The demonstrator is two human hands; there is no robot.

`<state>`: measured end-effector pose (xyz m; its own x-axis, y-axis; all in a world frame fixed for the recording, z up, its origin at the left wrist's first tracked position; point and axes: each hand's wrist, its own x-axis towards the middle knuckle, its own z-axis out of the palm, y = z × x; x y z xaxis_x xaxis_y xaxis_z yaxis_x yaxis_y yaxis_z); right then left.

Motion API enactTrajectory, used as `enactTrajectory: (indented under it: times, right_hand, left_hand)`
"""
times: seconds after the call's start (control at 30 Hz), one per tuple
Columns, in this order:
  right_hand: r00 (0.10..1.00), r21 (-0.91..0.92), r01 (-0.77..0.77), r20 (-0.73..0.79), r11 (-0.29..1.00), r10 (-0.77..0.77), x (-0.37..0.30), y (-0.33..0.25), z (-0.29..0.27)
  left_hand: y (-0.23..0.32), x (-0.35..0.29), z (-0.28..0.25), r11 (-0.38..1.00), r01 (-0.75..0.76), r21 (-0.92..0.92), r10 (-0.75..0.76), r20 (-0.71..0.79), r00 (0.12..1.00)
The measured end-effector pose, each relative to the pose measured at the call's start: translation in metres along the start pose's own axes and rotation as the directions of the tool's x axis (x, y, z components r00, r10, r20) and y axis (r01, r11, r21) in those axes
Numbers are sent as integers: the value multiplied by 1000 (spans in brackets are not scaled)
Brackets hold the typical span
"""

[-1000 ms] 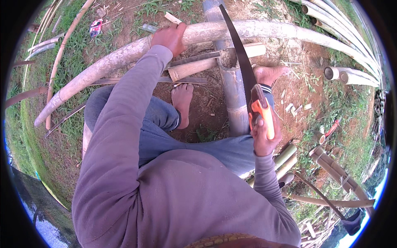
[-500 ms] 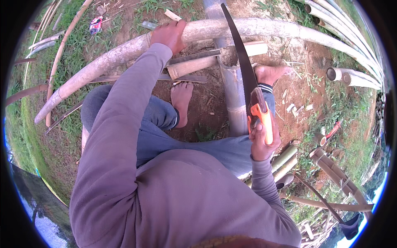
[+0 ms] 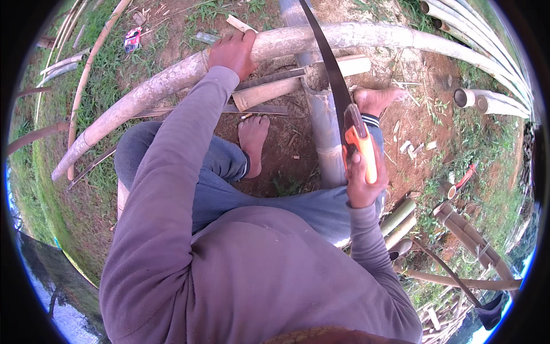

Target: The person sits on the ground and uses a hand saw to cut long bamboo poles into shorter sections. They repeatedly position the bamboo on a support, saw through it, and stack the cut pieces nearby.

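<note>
Far left ground: I saw grass with thin bamboo canes [image 3: 86, 63] lying across it, and a small red and white packet [image 3: 132, 39] near the top.
Long bamboo pole: a thick pale pole [image 3: 166, 80] arched from the lower left, up across the top of the view and off to the right; it lay over the other pieces.
Left hand: my left hand [image 3: 232, 53] was stretched forward and pressed down on top of the long pole, fingers wrapped over its far side, gripping it firmly.
Split pieces: just under that hand lay a short split bamboo piece [image 3: 275, 92] and a flat dark strip [image 3: 229, 109], both touching the soil.
Left foot: bare left foot [image 3: 252, 140] rested on red earth, between the strip and my knee.
Upright-running pole: a grey bamboo pole [image 3: 323, 126] ran away from me, passing beneath the long pole.
Saw: the dark blade [image 3: 326, 69] slanted up across the long pole; from this view I could not tell whether the teeth were biting into it.
Right hand: my right hand [image 3: 361, 180] was closed tight around the saw's orange handle [image 3: 364, 152], near my right knee.
Right foot: right foot [image 3: 375, 98] was planted beside the grey pole.
Far right: cut bamboo tubes [image 3: 487, 103] lay with open ends showing, more stacked poles [image 3: 470, 235] lower down, chips scattered on the soil.
</note>
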<state>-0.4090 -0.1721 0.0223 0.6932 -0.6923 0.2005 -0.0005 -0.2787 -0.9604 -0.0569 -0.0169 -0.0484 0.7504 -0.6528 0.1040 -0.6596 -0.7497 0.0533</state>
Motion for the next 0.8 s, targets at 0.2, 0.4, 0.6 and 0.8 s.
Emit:
enactTrajectory:
  times: [0.2, 0.4, 0.6, 0.8]
  right_hand:
    - [992, -163, 114, 68, 980, -104, 98, 4, 53]
    - [992, -173, 115, 79, 978, -103, -5, -12, -8]
    - [1000, -40, 28, 1, 999, -28, 109, 4, 82]
    - [998, -103, -63, 10, 993, 64, -27, -22, -3]
  left_hand:
    - [5, -8, -5, 1000, -16, -3, 16, 90, 996]
    - [-4, -5, 3, 999, -35, 6, 35, -1, 999]
    - [-2, 13, -9, 1000, -25, -9, 26, 81, 996]
    - [-12, 4, 0, 999, -46, -15, 45, -36, 998]
